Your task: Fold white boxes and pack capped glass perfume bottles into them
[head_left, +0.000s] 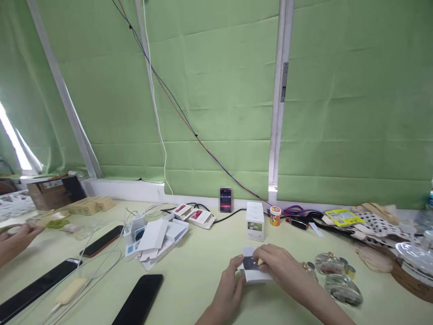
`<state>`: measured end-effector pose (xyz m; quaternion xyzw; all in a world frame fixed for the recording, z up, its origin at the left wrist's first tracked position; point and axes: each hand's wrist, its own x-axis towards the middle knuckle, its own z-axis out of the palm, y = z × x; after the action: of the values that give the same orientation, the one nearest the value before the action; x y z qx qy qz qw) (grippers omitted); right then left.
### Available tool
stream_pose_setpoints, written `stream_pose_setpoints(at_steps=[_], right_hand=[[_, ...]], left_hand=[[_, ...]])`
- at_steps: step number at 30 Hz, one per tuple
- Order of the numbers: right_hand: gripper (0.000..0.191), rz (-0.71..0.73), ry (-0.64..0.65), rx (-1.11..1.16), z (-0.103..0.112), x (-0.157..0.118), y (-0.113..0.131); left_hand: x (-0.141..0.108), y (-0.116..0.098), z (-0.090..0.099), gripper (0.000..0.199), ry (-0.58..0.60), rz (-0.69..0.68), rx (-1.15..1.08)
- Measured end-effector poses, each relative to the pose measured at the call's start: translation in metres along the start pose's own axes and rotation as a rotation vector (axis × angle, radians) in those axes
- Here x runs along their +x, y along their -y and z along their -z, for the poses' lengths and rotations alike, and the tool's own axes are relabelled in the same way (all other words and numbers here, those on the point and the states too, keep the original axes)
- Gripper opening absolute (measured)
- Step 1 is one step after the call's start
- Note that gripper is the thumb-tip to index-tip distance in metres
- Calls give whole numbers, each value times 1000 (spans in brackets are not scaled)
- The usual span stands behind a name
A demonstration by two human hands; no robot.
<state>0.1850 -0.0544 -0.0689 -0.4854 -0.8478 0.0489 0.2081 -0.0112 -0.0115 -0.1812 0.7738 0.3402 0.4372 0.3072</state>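
Observation:
In front of me a small white box lies on the table with a flap raised and a dark panel showing on top. My left hand grips its left side, thumb and fingers closed around the edge. My right hand bends over the box's top, fingers closed together. A small yellowish bit shows at those fingertips, too small to name. Just behind stands a white carton with a picture on its front. Right of my right hand lie clear glass bottles and small gold caps.
A black phone lies to the left, with opened white boxes beyond it. Another person's hand reaches in at far left. Cables, a small orange tub and a yellow packet line the back. A small screen leans there.

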Motion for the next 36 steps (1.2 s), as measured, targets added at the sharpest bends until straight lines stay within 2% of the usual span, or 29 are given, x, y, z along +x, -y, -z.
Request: stream_pose_setpoints(at_steps=[7,15,25,32,36], right_hand=[[25,-9,21,-99,-7,3,3],[18,104,-104,-180,-21,6,-3],[15,98,-115,-259,-26,6,1],[26,168,-138,-429,-30,3,-8],[34,139,-107,-442,-29,3,-8]], left_hand=[[-1,4,-1,45,-28,18,-36],[-2,7,-2,39,-25,17,-56],[1,-3,-1,37,-22,40,-101],[3,-6,-2,41,-36,89,-159],[4,-8,-2,42,-30,104,-193]])
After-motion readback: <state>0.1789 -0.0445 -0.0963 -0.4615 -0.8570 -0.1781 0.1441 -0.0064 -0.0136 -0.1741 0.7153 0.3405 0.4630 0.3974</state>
